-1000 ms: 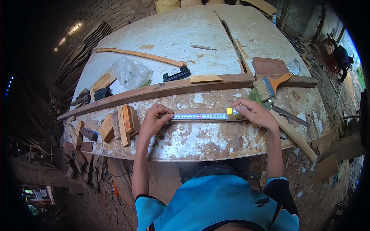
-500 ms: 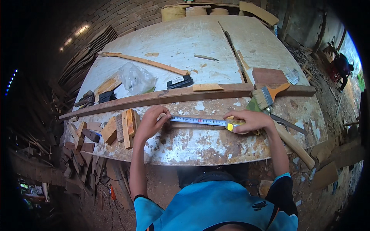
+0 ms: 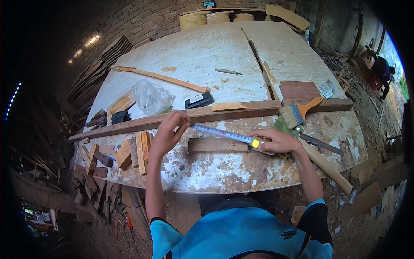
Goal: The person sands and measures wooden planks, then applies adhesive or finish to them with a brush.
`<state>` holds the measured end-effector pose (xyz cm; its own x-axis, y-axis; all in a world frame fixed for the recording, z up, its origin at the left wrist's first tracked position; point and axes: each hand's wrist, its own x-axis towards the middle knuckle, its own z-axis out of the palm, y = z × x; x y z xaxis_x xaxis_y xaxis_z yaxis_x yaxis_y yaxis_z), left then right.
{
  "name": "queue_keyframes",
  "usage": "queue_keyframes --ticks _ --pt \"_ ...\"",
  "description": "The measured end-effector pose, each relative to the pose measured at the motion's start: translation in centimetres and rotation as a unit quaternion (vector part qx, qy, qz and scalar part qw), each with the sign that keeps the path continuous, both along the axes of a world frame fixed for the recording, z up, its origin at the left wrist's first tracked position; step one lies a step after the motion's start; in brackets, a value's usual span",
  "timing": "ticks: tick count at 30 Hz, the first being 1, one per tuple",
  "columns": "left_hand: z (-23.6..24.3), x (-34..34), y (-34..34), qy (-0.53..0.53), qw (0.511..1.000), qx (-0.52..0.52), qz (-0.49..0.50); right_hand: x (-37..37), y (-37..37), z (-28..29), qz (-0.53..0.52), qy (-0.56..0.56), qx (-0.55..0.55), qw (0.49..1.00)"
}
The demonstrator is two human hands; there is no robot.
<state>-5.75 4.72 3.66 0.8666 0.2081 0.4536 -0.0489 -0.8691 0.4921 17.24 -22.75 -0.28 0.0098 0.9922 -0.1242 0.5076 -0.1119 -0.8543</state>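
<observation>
Between my hands stretches the blade of a tape measure [image 3: 224,134], sloping down to the right. My left hand [image 3: 173,129] pinches its free end. Wrapped around the yellow tape case is my right hand [image 3: 278,141]. Just below the blade a short brown wood block [image 3: 217,146] lies flat on the worktable [image 3: 207,175]; the blade is raised off it at the left. Beyond my hands a long brown wooden beam [image 3: 151,121] crosses the table, with a small pale wood piece [image 3: 228,106] on top.
Right of my right hand lie a wide paintbrush [image 3: 297,113] with an orange handle and a wooden tool handle [image 3: 327,166]. Several wood offcuts [image 3: 125,154] stand at the left. Farther back are a plastic bag [image 3: 152,97], a black case [image 3: 199,100] and a long wooden stick [image 3: 168,79]. A person [image 3: 381,73] is at far right.
My left hand has risen away from me, lifting the tape's end off the wood block, which now shows clearly. My right hand has shifted slightly nearer with the case.
</observation>
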Motion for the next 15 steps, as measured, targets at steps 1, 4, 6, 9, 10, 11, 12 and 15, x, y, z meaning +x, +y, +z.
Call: queue_keyframes --ticks 1,4,6,9,10,11,12,15 --pt "-0.3 0.2 -0.4 -0.040 0.998 -0.031 0.031 0.0 -0.1 0.1 -0.006 -0.002 -0.012 1.000" --pt "-1.6 1.0 -2.2 -0.094 0.991 -0.092 0.024 0.2 -0.4 0.3 -0.075 -0.004 0.084 0.994" --pt "-2.7 1.6 -3.6 0.007 0.998 0.052 -0.038 0.4 -0.7 0.4 -0.181 0.105 0.095 0.973" --pt "-4.6 2.6 -5.3 0.138 0.956 0.233 -0.111 0.7 -1.5 0.5 -0.189 0.215 0.146 0.947" --pt "-5.0 2.8 -5.4 0.130 0.959 0.225 -0.113 0.8 -1.8 0.5 -0.189 0.281 0.167 0.926" --pt "-5.2 3.1 -5.3 0.141 0.972 0.161 -0.097 1.0 -2.0 0.5 -0.192 0.302 0.174 0.918" --pt "-5.3 3.4 -5.1 0.158 0.980 0.094 -0.070 1.1 -2.1 0.4 -0.194 0.298 0.178 0.917" --pt "-4.8 4.7 -4.7 0.054 0.996 -0.049 -0.051 1.2 -2.0 -0.1 -0.134 0.436 0.232 0.859"
